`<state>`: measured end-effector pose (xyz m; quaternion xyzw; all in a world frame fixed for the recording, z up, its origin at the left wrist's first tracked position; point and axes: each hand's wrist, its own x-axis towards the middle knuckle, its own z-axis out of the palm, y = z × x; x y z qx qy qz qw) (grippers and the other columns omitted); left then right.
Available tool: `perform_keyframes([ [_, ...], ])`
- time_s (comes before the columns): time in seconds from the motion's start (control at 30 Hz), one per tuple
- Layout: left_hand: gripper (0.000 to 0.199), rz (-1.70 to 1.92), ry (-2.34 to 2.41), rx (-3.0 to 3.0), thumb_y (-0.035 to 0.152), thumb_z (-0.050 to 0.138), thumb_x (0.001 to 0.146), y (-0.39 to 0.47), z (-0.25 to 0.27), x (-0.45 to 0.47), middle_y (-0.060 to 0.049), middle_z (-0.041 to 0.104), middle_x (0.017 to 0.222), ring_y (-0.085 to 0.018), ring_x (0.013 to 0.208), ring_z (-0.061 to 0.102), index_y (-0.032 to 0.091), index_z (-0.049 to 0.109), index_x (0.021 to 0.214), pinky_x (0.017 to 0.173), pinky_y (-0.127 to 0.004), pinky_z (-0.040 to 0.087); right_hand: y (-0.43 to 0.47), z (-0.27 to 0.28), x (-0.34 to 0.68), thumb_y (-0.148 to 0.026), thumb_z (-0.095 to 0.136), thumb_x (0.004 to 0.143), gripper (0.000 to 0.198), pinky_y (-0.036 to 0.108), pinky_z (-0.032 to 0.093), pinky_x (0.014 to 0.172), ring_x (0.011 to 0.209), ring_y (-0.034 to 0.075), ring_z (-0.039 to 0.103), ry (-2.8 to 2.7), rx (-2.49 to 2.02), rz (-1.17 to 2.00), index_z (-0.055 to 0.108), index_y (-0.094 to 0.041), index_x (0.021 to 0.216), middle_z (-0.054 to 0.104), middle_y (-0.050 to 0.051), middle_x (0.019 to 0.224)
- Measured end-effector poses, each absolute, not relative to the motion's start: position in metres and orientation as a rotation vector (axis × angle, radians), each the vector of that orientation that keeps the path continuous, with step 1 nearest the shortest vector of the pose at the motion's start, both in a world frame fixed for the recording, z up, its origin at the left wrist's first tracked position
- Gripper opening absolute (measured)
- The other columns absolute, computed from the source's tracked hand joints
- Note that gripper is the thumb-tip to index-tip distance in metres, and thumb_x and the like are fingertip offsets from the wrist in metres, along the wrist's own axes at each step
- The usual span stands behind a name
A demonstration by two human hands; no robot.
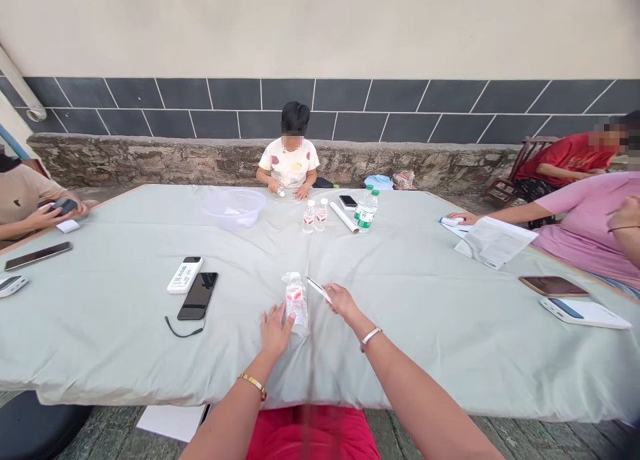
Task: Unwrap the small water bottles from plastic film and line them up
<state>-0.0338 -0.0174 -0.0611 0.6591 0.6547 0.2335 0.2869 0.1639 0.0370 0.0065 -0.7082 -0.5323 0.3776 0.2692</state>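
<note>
A small clear plastic bottle with a red-and-white label [296, 296] lies inside a crinkled clear plastic bag [301, 326] on the table in front of me. My left hand [275, 331] rests at its left side, fingers spread on the cloth. The thumb touches the bagged bottle near its lower end. To the right, my right hand [343, 303] is closed around a slim, silvery-white pen-like tool [319, 290]. Its dark tip points up and left, close beside the bottle; whether it touches the bag I cannot tell.
Two small bottles [315, 217], a white roll [345, 217] and green-capped water bottles [367, 211] stand or lie farther back. A purple basin [235, 209] is at back left. Left of me lie a black phone [199, 296] and white device [185, 275]. People sit around the grey-clothed table [400, 340].
</note>
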Motion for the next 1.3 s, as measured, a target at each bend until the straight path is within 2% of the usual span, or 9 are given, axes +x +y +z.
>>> perform_keyframes([
  [0.1, 0.059, 0.624, 1.737, 1.770, 0.047, 0.024, 0.094, -0.017, -0.062, -0.036, -0.010, 0.042, 0.146, -0.023, 0.141, 0.026, 0.015, 0.039, 0.141, 0.116, -0.045, 0.009, 0.048, 0.010, 0.140, -0.033, 0.042, 0.082, 0.030, 0.021, 0.037, 0.044, 0.042, 0.009, 0.044, -1.323, -1.816, 1.115, 0.062, -0.019, 0.099, 0.054, -0.002, 0.059],
  [0.27, 0.058, 0.631, 1.715, 1.780, 0.046, 0.024, 0.094, -0.017, -0.064, -0.037, -0.009, 0.042, 0.147, -0.022, 0.142, 0.025, 0.015, 0.038, 0.142, 0.116, -0.044, 0.009, 0.017, 0.002, 0.134, -0.031, 0.042, 0.079, 0.030, 0.022, 0.036, 0.042, 0.042, 0.010, 0.042, -1.275, -1.762, 1.159, 0.063, -0.018, 0.097, 0.051, -0.003, 0.057],
  [0.57, 0.059, 0.653, 1.709, 1.766, 0.048, 0.025, 0.094, -0.020, -0.064, -0.036, -0.010, 0.044, 0.146, -0.024, 0.141, 0.026, 0.016, 0.039, 0.141, 0.116, -0.046, 0.005, -0.073, -0.007, 0.181, -0.050, 0.053, 0.076, 0.037, 0.022, 0.030, 0.042, 0.044, 0.009, 0.037, -1.469, -1.578, 1.473, 0.065, -0.022, 0.098, 0.045, -0.006, 0.055],
  [0.7, 0.061, 0.673, 1.689, 1.733, 0.049, 0.026, 0.093, -0.020, -0.063, -0.037, -0.010, 0.044, 0.145, -0.024, 0.141, 0.025, 0.014, 0.039, 0.141, 0.117, -0.047, 0.003, -0.068, 0.000, 0.201, -0.051, 0.059, 0.075, 0.040, 0.021, 0.031, 0.045, 0.051, 0.010, 0.043, -1.539, -1.523, 1.651, 0.067, -0.021, 0.101, 0.050, -0.004, 0.058],
  [0.8, 0.061, 0.680, 1.662, 1.708, 0.049, 0.026, 0.093, -0.019, -0.062, -0.038, -0.010, 0.044, 0.146, -0.023, 0.142, 0.023, 0.013, 0.039, 0.141, 0.117, -0.045, 0.002, -0.043, -0.004, 0.210, -0.051, 0.053, 0.078, 0.045, 0.024, 0.037, 0.051, 0.053, 0.012, 0.046, -1.470, -1.601, 1.407, 0.064, -0.018, 0.106, 0.053, -0.003, 0.060],
  [0.93, 0.058, 0.686, 1.657, 1.635, 0.046, 0.030, 0.092, -0.016, -0.061, -0.040, -0.010, 0.044, 0.146, -0.021, 0.142, 0.023, 0.015, 0.039, 0.140, 0.117, -0.045, 0.002, -0.014, -0.027, 0.215, -0.041, 0.042, 0.082, 0.040, 0.030, 0.042, 0.062, 0.062, 0.017, 0.052, -1.473, -1.926, 0.726, 0.063, -0.017, 0.107, 0.059, 0.001, 0.066],
  [1.03, 0.055, 0.727, 1.657, 1.575, 0.043, 0.034, 0.090, -0.014, -0.062, -0.040, -0.009, 0.046, 0.144, -0.020, 0.142, 0.026, 0.017, 0.040, 0.138, 0.117, -0.045, 0.004, -0.012, -0.052, 0.218, -0.030, 0.042, 0.080, 0.036, 0.036, 0.044, 0.078, 0.084, 0.023, 0.058, -1.628, -1.990, 0.322, 0.065, -0.016, 0.104, 0.066, 0.010, 0.088],
  [1.13, 0.053, 0.801, 1.638, 1.547, 0.041, 0.037, 0.089, -0.014, -0.063, -0.039, -0.010, 0.052, 0.139, -0.021, 0.138, 0.032, 0.018, 0.042, 0.136, 0.116, -0.046, 0.004, -0.023, -0.073, 0.216, -0.022, 0.043, 0.077, 0.037, 0.042, 0.040, 0.091, 0.105, 0.027, 0.053, -1.666, -1.909, -0.012, 0.064, -0.015, 0.108, 0.061, 0.015, 0.112],
  [1.3, 0.042, 0.914, 1.627, 1.485, 0.039, 0.045, 0.085, -0.014, -0.060, -0.036, -0.009, 0.061, 0.126, -0.022, 0.122, 0.052, 0.019, 0.051, 0.121, 0.115, -0.047, 0.007, -0.035, -0.075, 0.177, -0.025, 0.042, 0.085, 0.033, 0.046, 0.039, 0.098, 0.113, 0.026, 0.050, -1.860, -1.573, -0.109, 0.065, -0.019, 0.107, 0.057, 0.012, 0.121],
])
